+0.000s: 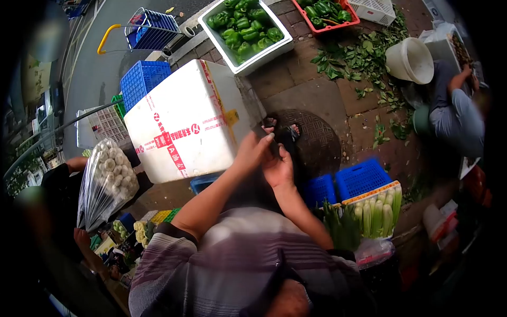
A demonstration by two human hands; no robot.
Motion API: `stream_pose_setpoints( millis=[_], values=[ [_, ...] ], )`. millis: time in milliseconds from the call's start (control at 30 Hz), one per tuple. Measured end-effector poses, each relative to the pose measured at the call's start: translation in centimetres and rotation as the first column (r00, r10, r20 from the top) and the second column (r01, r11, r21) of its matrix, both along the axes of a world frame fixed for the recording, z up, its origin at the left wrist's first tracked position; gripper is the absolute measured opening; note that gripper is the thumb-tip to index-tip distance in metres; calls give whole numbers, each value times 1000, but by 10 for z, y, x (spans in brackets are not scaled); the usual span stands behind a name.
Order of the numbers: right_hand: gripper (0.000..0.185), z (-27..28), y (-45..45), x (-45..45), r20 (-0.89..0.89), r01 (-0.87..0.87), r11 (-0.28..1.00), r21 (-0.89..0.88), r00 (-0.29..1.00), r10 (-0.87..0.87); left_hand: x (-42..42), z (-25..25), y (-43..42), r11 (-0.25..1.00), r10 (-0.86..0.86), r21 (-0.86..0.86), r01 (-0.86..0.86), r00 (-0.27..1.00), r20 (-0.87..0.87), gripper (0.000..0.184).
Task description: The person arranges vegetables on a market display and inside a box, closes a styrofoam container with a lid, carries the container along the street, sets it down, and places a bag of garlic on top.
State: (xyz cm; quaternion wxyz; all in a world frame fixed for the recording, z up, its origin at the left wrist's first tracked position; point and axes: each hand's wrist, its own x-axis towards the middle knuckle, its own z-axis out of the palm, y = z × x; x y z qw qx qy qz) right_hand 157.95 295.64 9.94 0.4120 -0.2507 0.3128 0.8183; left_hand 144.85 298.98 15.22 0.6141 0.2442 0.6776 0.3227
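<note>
My left hand (254,151) and my right hand (278,168) are close together in front of my body. Between them is a small dark thing (273,147), too blurred to identify. The left fingers are bent against its upper end, and the right fingers curl around its lower side. To the left of my hands stands a large white foam box (179,124) with red printed tape. Beyond the hands, sandalled feet show beside a round manhole cover (317,140).
Green peppers fill a white box (257,64) and a red crate (330,29). Blue baskets (364,178) and pale long vegetables (375,214) stand at right. A person (459,108) sits near a white bucket (409,61). At left, other people's arms flank a bag of white bulbs (113,174).
</note>
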Motion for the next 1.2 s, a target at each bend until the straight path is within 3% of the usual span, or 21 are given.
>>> stream_pose_setpoints(
  millis=[100,200,233,300,333,400,433,467,533,567,600,667,767,867,900,933,1000,1067,1133,1200],
  values=[
    [19,17,5,-7,10,-135,991,-23,991,135,-5,7,-9,990,-29,126,68,957,-290,34],
    [22,29,1,-8,77,-261,965,11,963,259,-16,26,-13,991,16,131,24,954,-298,33],
    [27,30,2,-3,123,-392,919,47,915,384,-23,42,-8,994,25,113,5,966,-259,32],
    [45,45,20,0,346,-608,770,193,777,526,-29,26,-24,978,-11,189,88,928,-372,31],
    [50,59,36,-5,466,-696,660,283,701,540,-32,37,-19,991,70,130,-34,957,-282,30],
    [68,63,49,-16,696,-823,410,393,557,452,-35,33,-22,991,77,121,-52,974,-215,29],
    [76,72,58,-25,732,-868,342,360,490,474,-43,46,-17,981,86,191,-43,971,-224,32],
    [75,68,65,-33,749,-876,261,407,483,454,-55,58,-12,997,-35,59,48,979,-200,37],
    [71,66,82,-43,851,-957,89,276,286,441,-65,54,-16,912,142,408,-40,965,-223,40],
    [60,66,94,-47,831,-981,40,190,182,526,-73,54,-21,954,86,295,-55,992,-95,41],
    [42,81,98,-64,860,-986,51,161,166,482,-75,43,-31,942,77,336,-5,976,-201,42],
    [34,86,111,-70,856,-985,-86,150,86,510,-76,41,-44,935,154,345,-82,970,-186,40],
    [33,80,117,-72,875,-958,-240,156,21,484,-71,53,-56,962,227,140,-235,971,76,40],
    [36,77,130,-69,909,-932,-318,172,25,417,-48,73,-56,890,415,172,-422,906,81,55],
    [41,79,139,-68,876,-960,-243,142,8,483,-30,55,-61,866,491,113,-487,871,-9,67],
    [43,80,147,-64,821,-984,-110,143,56,568,-17,45,-66,802,591,80,-592,806,33,74],
    [38,67,173,-52,812,-991,-54,122,68,580,5,36,-74,636,771,89,-767,637,-14,69],
    [36,59,200,-35,803,-993,-78,92,27,595,10,46,-85,666,737,45,-745,647,-194,58],
    [35,51,214,-27,800,-988,-130,86,-9,600,10,57,-94,594,756,86,-800,518,-400,41],
    [36,44,219,-14,797,-979,-186,79,-50,602,13,63,-98,642,716,91,-762,552,-428,42]
  ],
)
